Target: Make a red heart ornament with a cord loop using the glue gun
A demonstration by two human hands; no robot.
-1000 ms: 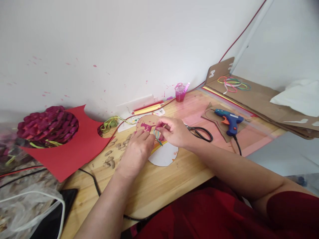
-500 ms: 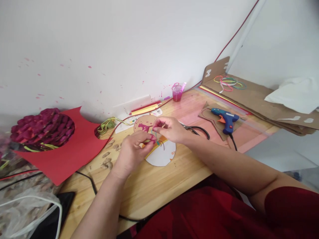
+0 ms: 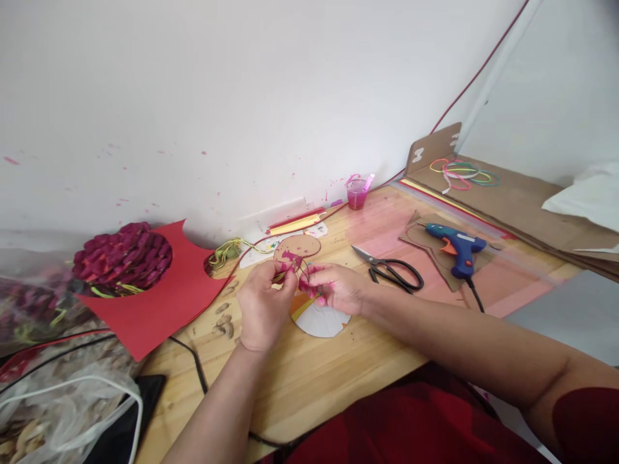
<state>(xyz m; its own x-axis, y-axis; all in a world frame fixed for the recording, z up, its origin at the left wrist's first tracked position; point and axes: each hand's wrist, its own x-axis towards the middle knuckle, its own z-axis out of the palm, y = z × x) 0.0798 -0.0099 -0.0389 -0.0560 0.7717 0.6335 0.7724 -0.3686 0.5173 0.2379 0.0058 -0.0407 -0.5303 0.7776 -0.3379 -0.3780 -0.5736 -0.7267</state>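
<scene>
My left hand point(image 3: 271, 290) is closed in a pinch around a few thin yellow-green cords point(image 3: 279, 277), held above the wooden table. Close beside it, my right hand point(image 3: 336, 287) has its fingers curled at the same dark, looping cord ends point(image 3: 302, 267); a bit of teal shows near its fingertips. Magenta stains mark the fingertips of both hands. Beneath them lies a rounded white card piece point(image 3: 322, 321) with an orange-yellow part. Behind it is a round brown cardboard piece point(image 3: 307, 245) with magenta blotches. My fingers hide part of both pieces.
Black-handled scissors point(image 3: 396, 274) and a blue glue gun point(image 3: 457, 248) on cardboard lie to the right. A cup of magenta paint point(image 3: 356, 195) stands by the wall. Left are red paper point(image 3: 159, 309), a magenta-shelled cluster point(image 3: 123, 258), peanuts point(image 3: 223, 325) and a plastic bag point(image 3: 58, 412).
The view has shifted, so the scene sits further right and lower. My right hand has dropped from above the left hand to beside it, uncovering the scissors.
</scene>
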